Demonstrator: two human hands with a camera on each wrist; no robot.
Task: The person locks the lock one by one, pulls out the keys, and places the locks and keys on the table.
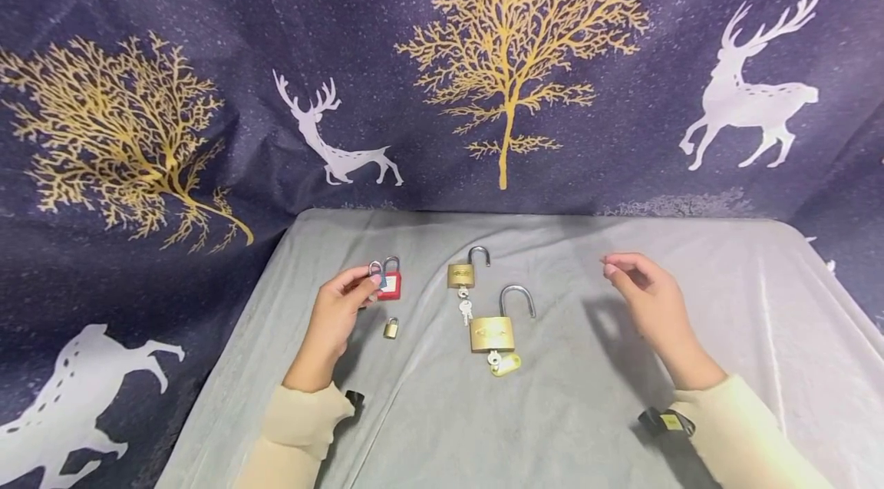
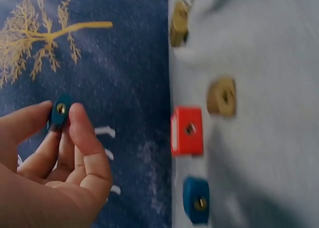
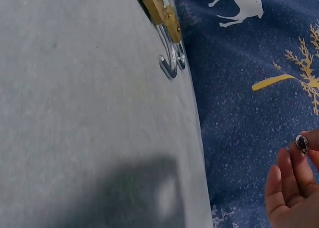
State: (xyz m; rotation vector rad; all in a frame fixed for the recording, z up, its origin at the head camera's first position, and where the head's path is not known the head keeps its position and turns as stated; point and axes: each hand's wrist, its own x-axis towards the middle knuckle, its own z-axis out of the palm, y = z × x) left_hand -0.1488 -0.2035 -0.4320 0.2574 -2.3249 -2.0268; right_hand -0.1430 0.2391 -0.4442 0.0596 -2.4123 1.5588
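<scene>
My left hand pinches a small blue padlock between thumb and fingers, its keyhole showing in the left wrist view. Just behind it in the head view stands a red padlock with a white label. A second blue padlock lies on the cloth, mostly hidden by the hand in the head view. Near that hand is a small brass padlock. Off to the right, above the table, my right hand pinches a small silvery metal piece, too small to identify.
Mid-table lie a medium brass padlock and a large brass padlock, both with raised, unlocked shackles. Keys hang from the medium one; a yellow tag is by the large one. Grey cloth covers the table, before a patterned curtain.
</scene>
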